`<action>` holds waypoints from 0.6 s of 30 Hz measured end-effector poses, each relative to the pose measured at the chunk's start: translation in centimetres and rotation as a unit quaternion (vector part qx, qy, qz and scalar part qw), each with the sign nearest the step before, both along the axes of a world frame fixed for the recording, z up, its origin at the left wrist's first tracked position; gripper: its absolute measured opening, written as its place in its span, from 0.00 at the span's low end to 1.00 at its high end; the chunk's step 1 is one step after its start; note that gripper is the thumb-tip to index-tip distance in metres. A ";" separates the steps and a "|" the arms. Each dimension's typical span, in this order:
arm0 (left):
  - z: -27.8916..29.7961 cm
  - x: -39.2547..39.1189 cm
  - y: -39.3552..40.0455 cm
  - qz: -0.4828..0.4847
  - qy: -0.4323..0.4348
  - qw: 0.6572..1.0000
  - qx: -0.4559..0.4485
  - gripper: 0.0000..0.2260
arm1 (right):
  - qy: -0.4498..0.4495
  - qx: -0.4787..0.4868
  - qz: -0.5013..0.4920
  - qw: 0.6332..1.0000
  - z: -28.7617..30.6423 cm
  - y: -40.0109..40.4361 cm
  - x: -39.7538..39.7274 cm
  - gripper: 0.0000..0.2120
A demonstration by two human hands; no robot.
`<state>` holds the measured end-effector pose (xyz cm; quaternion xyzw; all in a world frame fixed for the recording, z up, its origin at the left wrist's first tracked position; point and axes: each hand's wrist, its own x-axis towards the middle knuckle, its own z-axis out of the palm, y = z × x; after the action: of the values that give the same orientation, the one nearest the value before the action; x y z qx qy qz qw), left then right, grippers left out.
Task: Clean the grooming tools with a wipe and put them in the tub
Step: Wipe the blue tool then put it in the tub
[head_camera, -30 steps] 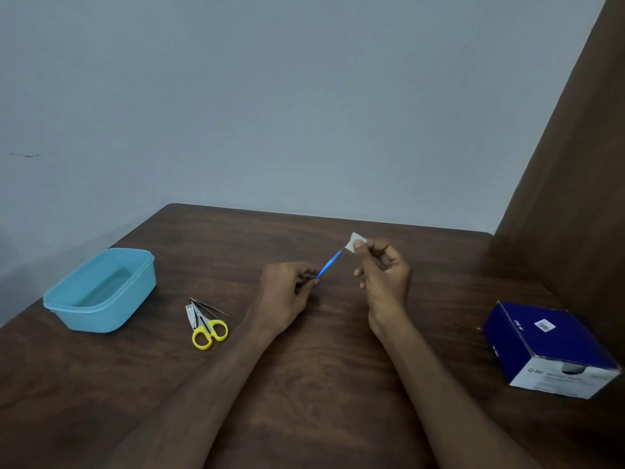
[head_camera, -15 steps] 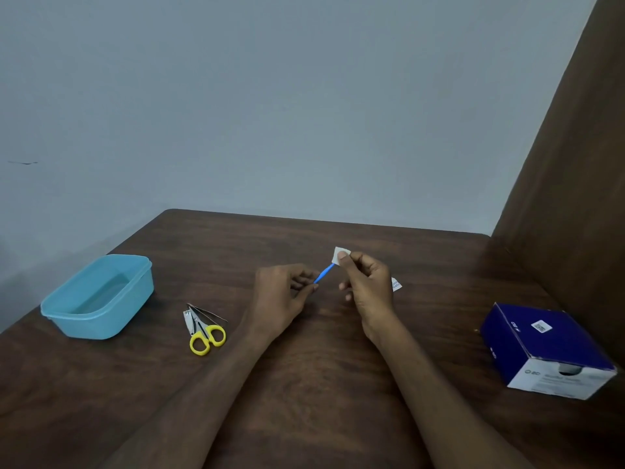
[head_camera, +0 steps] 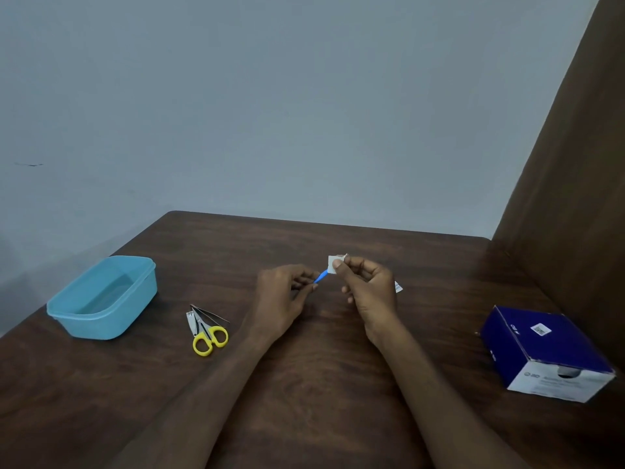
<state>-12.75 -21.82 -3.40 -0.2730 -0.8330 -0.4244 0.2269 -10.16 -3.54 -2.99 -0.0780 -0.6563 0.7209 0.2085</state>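
Fingers (head_camera: 306, 285) of the left hand (head_camera: 282, 299) are curling in and pinching the near end of a thin blue tool (head_camera: 321, 276), holding it just above the dark wooden table (head_camera: 304, 384). The right hand (head_camera: 368, 289) is pinching a small white wipe (head_camera: 333, 264) between thumb and forefinger around the tool's far end, its other fingers loosely bent beneath. The two hands are sitting close together, joined only by the short blue length showing between them. A scrap of white wrapper (head_camera: 398, 286) is peeking out just behind the right hand. Off to the left, yellow-handled scissors (head_camera: 208, 335), a nail clipper (head_camera: 192, 321) and slim tweezers (head_camera: 211, 313) are lying bunched together, touching, with the blue tub (head_camera: 101, 297) sitting beyond them. A dark blue box (head_camera: 544, 352) is resting far right.
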 end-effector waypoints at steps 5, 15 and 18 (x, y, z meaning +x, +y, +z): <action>0.1 0.2 0.0 0.000 0.003 1.000 0.004 0.10 | -0.003 -0.023 -0.005 1.000 0.0 -0.1 -0.4 0.10; -0.1 0.0 0.2 0.000 -0.006 1.000 -0.005 0.09 | -0.015 -0.032 -0.015 0.999 0.6 -0.2 -0.3 0.14; 0.0 0.0 0.3 0.000 -0.007 1.000 -0.009 0.09 | -0.012 -0.024 -0.010 1.000 0.5 -0.2 -0.3 0.12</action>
<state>-12.79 -21.53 -3.38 -0.2724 -0.8381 -0.4191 0.2186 -10.45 -3.70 -2.52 -0.0978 -0.6403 0.7335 0.2060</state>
